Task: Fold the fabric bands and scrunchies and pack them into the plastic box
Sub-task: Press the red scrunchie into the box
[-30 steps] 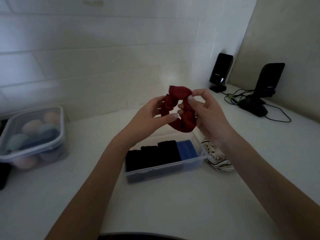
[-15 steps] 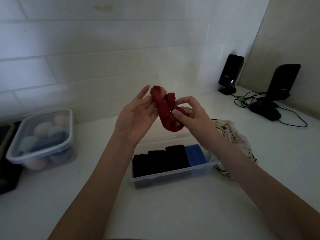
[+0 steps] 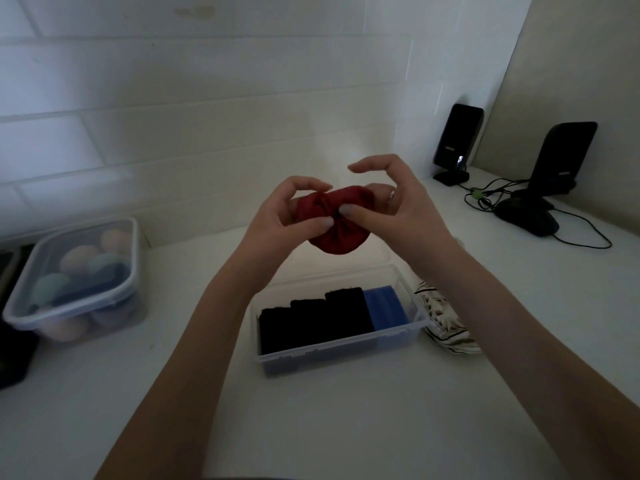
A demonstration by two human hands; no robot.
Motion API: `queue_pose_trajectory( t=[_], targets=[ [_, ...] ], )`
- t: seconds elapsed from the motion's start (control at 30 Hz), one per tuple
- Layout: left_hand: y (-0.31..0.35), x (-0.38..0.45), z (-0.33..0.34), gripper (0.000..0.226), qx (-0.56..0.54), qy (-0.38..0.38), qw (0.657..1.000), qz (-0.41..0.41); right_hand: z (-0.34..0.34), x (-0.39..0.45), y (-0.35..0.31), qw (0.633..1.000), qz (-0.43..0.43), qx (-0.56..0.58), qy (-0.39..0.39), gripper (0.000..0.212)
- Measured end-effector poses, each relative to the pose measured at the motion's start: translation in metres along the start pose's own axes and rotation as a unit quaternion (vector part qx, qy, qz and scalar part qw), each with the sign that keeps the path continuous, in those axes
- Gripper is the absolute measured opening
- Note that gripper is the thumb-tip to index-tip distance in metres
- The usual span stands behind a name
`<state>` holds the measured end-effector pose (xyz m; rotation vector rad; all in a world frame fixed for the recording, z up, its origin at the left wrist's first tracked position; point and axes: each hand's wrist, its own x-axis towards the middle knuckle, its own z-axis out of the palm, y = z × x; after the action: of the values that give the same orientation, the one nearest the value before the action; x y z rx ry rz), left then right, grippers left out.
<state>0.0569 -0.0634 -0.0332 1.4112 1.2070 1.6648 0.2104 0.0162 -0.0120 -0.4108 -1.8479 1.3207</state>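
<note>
A dark red scrunchie (image 3: 337,237) is bunched into a compact wad in the air above the clear plastic box (image 3: 346,351). My left hand (image 3: 287,223) pinches its left side with thumb and fingers. My right hand (image 3: 394,206) presses its thumb into the middle, with the index finger arched free above. Inside the box stand three folded black bands (image 3: 315,322) in a row and a folded blue band (image 3: 386,306) at the right end. A white patterned fabric piece (image 3: 446,323) lies on the table against the box's right side.
A lidded clear container (image 3: 74,278) holding pastel round items sits at the left. Two black speakers (image 3: 457,143) (image 3: 557,161) with cables (image 3: 485,199) stand at the back right. A dark object (image 3: 14,358) lies at the far left edge. The tiled wall is close behind.
The scrunchie went from a stretched, twisted loop to a compact wad. Both hands moved closer together around it, and my left hand went from open-palmed support to a pinch.
</note>
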Motion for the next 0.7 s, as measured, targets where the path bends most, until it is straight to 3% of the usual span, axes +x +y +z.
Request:
queue_pose_trajectory(
  t=[0.1,0.27,0.43,0.53,0.7],
  targets=[
    [0.000,-0.001,0.003,0.038,0.024,-0.013,1.000,-0.011,0.000,0.001,0.004,0.999,0.033,-0.009,0.009,0.041],
    [0.004,-0.004,0.004,0.045,0.014,-0.022,0.999,-0.019,0.003,-0.001,0.004,0.996,0.060,-0.011,-0.059,0.027],
    [0.011,-0.015,0.001,0.047,0.058,-0.008,0.998,-0.032,0.010,-0.003,0.006,0.997,-0.005,-0.044,-0.069,0.025],
    [0.014,-0.035,-0.011,0.045,0.077,-0.004,0.997,-0.023,0.017,-0.007,0.008,0.992,0.015,-0.045,-0.113,0.023],
    [0.016,-0.067,-0.032,0.045,0.263,0.023,0.964,-0.042,0.037,-0.017,0.018,0.969,0.051,-0.135,-0.201,0.026]
  ],
)
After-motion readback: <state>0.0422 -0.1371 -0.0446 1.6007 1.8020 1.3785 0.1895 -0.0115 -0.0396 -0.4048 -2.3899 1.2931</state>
